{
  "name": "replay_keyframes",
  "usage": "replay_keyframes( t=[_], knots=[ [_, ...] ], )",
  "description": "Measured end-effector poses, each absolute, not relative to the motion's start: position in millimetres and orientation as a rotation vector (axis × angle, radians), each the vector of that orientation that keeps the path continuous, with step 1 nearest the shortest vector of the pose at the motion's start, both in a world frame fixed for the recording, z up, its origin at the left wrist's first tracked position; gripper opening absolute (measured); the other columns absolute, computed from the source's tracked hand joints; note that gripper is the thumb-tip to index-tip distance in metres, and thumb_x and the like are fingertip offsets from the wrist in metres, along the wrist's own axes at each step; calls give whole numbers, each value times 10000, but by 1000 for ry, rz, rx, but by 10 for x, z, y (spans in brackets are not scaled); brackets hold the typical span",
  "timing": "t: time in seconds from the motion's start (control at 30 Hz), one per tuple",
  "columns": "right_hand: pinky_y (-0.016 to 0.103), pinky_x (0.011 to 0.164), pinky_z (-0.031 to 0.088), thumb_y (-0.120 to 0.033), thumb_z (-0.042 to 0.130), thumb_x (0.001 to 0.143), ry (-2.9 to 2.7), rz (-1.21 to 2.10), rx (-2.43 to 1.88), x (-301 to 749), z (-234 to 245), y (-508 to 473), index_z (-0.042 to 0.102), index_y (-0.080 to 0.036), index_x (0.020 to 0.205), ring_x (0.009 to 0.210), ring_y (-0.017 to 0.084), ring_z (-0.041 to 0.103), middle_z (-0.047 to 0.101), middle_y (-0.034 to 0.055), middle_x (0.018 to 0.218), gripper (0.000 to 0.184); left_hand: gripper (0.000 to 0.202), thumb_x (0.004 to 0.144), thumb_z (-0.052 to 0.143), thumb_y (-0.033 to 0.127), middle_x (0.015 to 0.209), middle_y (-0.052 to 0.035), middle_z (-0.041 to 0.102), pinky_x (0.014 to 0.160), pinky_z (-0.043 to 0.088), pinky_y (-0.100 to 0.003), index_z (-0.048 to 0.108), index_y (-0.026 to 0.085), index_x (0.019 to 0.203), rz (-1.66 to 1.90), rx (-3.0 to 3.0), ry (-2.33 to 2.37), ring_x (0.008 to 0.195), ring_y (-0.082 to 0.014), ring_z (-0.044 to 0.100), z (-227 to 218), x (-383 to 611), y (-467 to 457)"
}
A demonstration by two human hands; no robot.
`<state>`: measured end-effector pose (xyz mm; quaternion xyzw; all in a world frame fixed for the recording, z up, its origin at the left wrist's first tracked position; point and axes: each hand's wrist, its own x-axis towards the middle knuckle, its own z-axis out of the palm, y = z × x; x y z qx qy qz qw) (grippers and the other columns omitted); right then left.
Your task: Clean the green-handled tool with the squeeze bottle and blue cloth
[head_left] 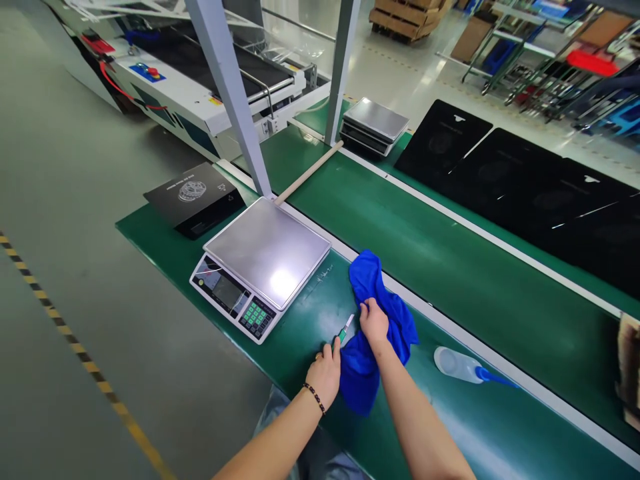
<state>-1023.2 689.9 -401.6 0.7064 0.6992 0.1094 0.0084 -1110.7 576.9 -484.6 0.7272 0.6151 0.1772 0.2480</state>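
Note:
My left hand [325, 375], with a beaded bracelet at the wrist, is closed around a green utility knife [342, 335]. The knife's pale blade points up and away from me. A crumpled blue cloth [361, 373] lies on the green table [287, 357] beside the knife. Curled fingers of my right hand [374, 323] grip the cloth near its middle, and part of it is hidden under that hand and forearm. To the left of both hands sits a digital scale [267, 250] with a bare metal plate.
A squeeze bottle [457, 365] with a blue spout lies to the right. Behind the table edge runs a green conveyor belt [425, 247]. Black flat boxes [445, 143] line its far side, near a second scale [377, 120]. A black box [193, 197] and a grey post [230, 93] stand left.

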Motion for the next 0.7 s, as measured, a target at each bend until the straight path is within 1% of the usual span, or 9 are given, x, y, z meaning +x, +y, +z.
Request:
replay_keyframes(
  t=[0.07, 0.17, 0.23, 0.3, 0.4, 0.5, 0.6, 0.63, 0.7],
  knots=[
    [211, 584, 238, -283, 403, 835, 2271, 218, 2129, -10222, -4061, 6781, 529, -145, 897, 628, 95, 458, 570, 30, 792, 196, 630, 761, 253, -27, 937, -121, 425, 582, 480, -233, 257, 154, 1364, 487, 1977, 1680, 741, -137, 539, -4849, -11108, 5768],
    [226, 558, 200, -257, 422, 801, 2329, 110, 2131, -10239, -4166, 6677, 524, -124, 784, 606, 94, 424, 542, 42, 752, 168, 634, 761, 262, -23, 955, -129, 428, 585, 481, -238, 238, 150, 1370, 492, 1972, 1672, 750, -141, 539, -4852, -11107, 5776],
    [232, 572, 202, -249, 417, 789, 2335, 71, 2267, -10243, -4181, 6740, 518, -115, 785, 629, 107, 418, 535, 63, 779, 169, 642, 757, 252, -30, 962, -130, 432, 590, 477, -238, 223, 142, 1374, 485, 1967, 1658, 750, -143, 540, -4849, -11111, 5784],
    [239, 641, 263, -283, 427, 774, 2363, -59, 2431, -10216, -4125, 6850, 528, -118, 832, 701, 129, 445, 541, 74, 828, 202, 642, 754, 248, -35, 967, -131, 437, 595, 471, -237, 227, 136, 1373, 478, 1961, 1642, 744, -143, 541, -4846, -11119, 5788],
    [272, 777, 346, -429, 445, 730, 2409, -499, 2674, -10096, -3955, 6921, 500, -112, 903, 806, 150, 488, 548, 84, 879, 366, 634, 764, 264, -23, 992, -133, 440, 619, 466, -240, 231, 151, 1373, 504, 1955, 1617, 743, -138, 542, -4863, -11138, 5782],
    [303, 820, 406, -571, 493, 629, 2311, -1124, 2834, -9928, -3786, 6833, 440, -118, 929, 826, 155, 535, 556, 102, 935, 547, 640, 765, 289, -8, 1049, -138, 430, 659, 464, -256, 220, 168, 1376, 556, 1920, 1600, 775, -144, 540, -4908, -11172, 5769],
    [331, 854, 422, -586, 584, 530, 2110, -1610, 2922, -9805, -3685, 6744, 436, -136, 951, 833, 159, 561, 560, 104, 992, 634, 593, 798, 284, 39, 1065, -131, 431, 695, 462, -278, 217, 151, 1376, 623, 1846, 1574, 780, -146, 534, -4968, -11217, 5750],
    [329, 863, 422, -571, 612, 510, 2057, -1718, 2942, -9785, -3669, 6734, 446, -141, 954, 834, 156, 564, 562, 96, 996, 640, 560, 821, 268, 72, 1057, -131, 436, 703, 460, -283, 215, 134, 1375, 716, 1787, 1535, 775, -144, 531, -4988, -11228, 5740],
    [314, 862, 425, -535, 655, 491, 1984, -1877, 2957, -9773, -3654, 6739, 473, -148, 940, 824, 147, 567, 573, 78, 980, 620, 502, 857, 229, 139, 1070, -138, 439, 777, 443, -294, 242, 93, 1357, 1044, 1593, 1367, 855, -154, 518, -5017, -11235, 5711]
  ],
)
